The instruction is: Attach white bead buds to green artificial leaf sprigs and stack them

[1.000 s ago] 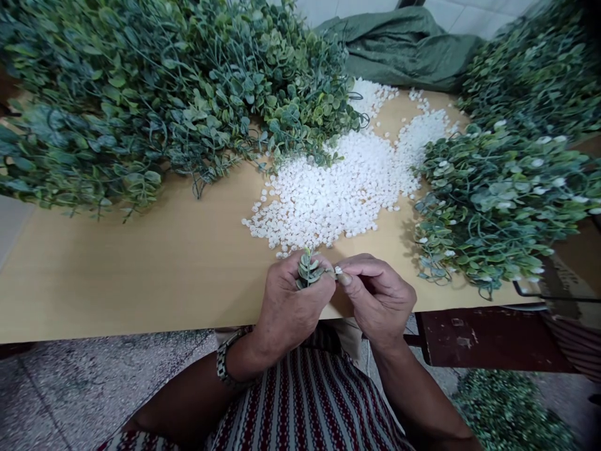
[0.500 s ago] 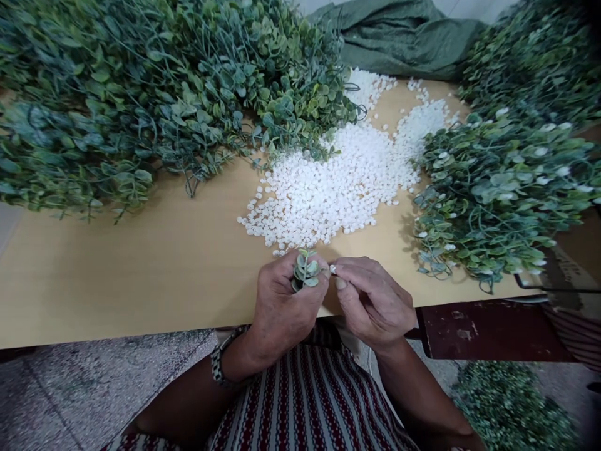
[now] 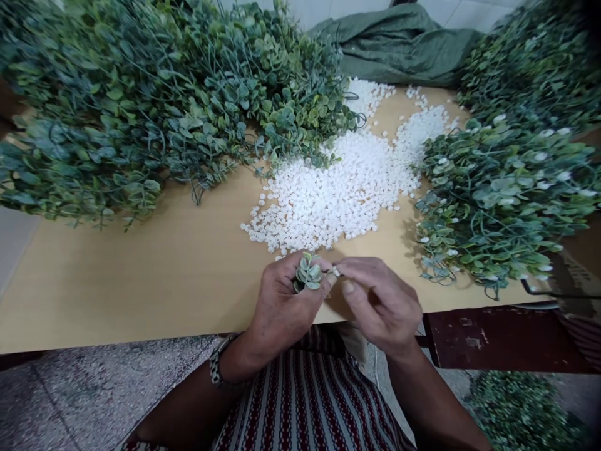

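My left hand, with a watch on its wrist, is closed around a sprig of artificial greenery. Its small round leaves stick up out of the fist. A small white flower-like bead sits at the left thumb tip, seemingly on a stem of the sprig. The index fingertip of my right hand touches or nearly touches this bead, while the right thumb stands apart below it. Just beyond both hands a heap of similar white beads lies on the wooden tabletop.
Piled leafy stems cover the table's far left. At right lies a bunch with white tips, with more greenery behind it. A dark green cloth or sack is at the back. Below right are a dark red bench and floor greenery.
Earlier the right thumb and index finger pinched the white bead against the sprig. Now the thumb has drawn away and the right hand has shifted slightly right. The left hand keeps its hold.
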Demonstrator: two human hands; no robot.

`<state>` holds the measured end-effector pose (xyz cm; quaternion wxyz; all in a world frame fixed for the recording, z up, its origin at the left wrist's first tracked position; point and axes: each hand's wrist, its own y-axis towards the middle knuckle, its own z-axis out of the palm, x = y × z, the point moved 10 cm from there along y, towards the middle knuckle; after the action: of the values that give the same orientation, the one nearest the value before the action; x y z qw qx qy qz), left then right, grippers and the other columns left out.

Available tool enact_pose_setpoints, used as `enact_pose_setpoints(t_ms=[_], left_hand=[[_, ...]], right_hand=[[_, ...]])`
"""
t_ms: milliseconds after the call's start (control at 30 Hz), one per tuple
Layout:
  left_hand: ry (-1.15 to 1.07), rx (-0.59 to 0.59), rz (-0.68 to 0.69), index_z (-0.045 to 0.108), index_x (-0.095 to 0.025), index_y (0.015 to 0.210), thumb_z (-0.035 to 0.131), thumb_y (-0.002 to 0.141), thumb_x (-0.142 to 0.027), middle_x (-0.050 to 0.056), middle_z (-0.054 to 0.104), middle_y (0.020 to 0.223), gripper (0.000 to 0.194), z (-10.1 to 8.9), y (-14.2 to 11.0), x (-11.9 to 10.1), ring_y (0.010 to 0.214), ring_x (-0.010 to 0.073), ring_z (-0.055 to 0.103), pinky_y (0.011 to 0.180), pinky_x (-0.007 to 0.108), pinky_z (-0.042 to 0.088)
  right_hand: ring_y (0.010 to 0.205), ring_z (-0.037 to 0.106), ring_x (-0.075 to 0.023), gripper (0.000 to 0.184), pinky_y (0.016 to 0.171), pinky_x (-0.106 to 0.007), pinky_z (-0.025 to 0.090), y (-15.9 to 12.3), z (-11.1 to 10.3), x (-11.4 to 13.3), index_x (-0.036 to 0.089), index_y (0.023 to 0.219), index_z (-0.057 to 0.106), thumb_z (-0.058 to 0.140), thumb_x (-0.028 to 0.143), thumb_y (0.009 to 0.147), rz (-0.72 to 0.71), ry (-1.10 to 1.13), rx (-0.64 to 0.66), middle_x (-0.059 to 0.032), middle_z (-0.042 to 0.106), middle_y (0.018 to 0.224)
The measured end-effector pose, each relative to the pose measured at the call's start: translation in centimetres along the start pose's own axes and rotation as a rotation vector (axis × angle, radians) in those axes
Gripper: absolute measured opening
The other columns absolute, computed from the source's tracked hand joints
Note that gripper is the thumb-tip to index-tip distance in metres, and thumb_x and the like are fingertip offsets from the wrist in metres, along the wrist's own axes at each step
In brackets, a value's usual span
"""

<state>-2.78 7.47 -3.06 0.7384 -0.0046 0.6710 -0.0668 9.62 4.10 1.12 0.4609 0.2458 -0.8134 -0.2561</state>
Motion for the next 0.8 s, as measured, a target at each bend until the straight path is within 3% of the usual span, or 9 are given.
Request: enact_pose_setpoints(t_ms=[67, 133, 367, 467, 667, 800], left_hand=[[0.013, 0.050, -0.018, 0.059, -0.018, 0.067, 0.063, 0.071, -0.018, -0.004, 0.051, 0.055, 0.006, 0.3, 0.1, 0.0, 0.050, 0.0100, 0.043, 0.049, 0.024, 0.035], [0.065, 0.079, -0.008, 0.056, -0.019, 0.068, 0.062, 0.072, -0.017, -0.004, 0.050, 0.057, 0.007, 0.6, 0.1, -0.3, 0.052, 0.0104, 0.043, 0.051, 0.024, 0.035], [0.238, 0.199, 0.070, 0.047, -0.019, 0.069, 0.059, 0.073, -0.016, -0.004, 0.047, 0.065, 0.013, 1.9, 0.0, -1.0, 0.061, 0.0108, 0.042, 0.056, 0.024, 0.035], [0.204, 0.228, 0.053, 0.048, -0.018, 0.069, 0.060, 0.072, -0.016, -0.005, 0.044, 0.063, 0.013, 1.9, -0.1, -0.8, 0.058, 0.0097, 0.039, 0.053, 0.023, 0.034], [-0.044, 0.095, 0.020, 0.061, -0.017, 0.083, 0.060, 0.077, -0.023, -0.002, 0.053, 0.067, 0.008, 0.2, -0.4, 0.4, 0.054, 0.0101, 0.047, 0.048, 0.023, 0.040], [-0.133, -0.022, -0.021, 0.062, -0.017, 0.072, 0.060, 0.077, -0.023, -0.003, 0.050, 0.059, 0.008, -0.6, -0.6, 1.6, 0.048, 0.0084, 0.043, 0.044, 0.021, 0.040]], right_hand=[[0.086, 0.064, -0.0175, 0.032, 0.072, -0.035, 0.056, 0.7, -0.5, -1.2, 0.024, 0.111, 0.063, 0.058, 0.009, 0.084, 0.129, 0.070, -0.012, -0.0052, 0.068, 0.094], [0.083, 0.062, -0.0165, 0.025, 0.072, -0.033, 0.054, 1.7, -0.7, -1.4, 0.022, 0.105, 0.065, 0.059, 0.011, 0.084, 0.171, 0.122, 0.012, -0.0043, 0.067, 0.090], [0.082, 0.059, -0.0145, 0.019, 0.070, -0.029, 0.050, 4.5, 1.5, 0.4, 0.022, 0.102, 0.065, 0.060, 0.013, 0.085, 0.044, 0.232, 0.288, -0.0026, 0.064, 0.086], [0.075, 0.058, -0.0128, 0.008, 0.065, -0.027, 0.047, 4.4, 1.6, -0.1, 0.020, 0.088, 0.064, 0.060, 0.014, 0.086, 0.065, 0.291, 0.289, -0.0010, 0.061, 0.077], [0.068, 0.051, -0.0095, 0.010, 0.063, -0.025, 0.041, 3.5, 1.3, -0.4, 0.018, 0.083, 0.056, 0.053, 0.011, 0.089, 0.076, 0.163, 0.231, 0.0014, 0.054, 0.073], [0.069, 0.050, -0.0103, 0.010, 0.064, -0.025, 0.042, 3.1, 1.3, 0.3, 0.018, 0.083, 0.054, 0.052, 0.010, 0.089, 0.032, 0.105, 0.197, 0.0008, 0.054, 0.073]])
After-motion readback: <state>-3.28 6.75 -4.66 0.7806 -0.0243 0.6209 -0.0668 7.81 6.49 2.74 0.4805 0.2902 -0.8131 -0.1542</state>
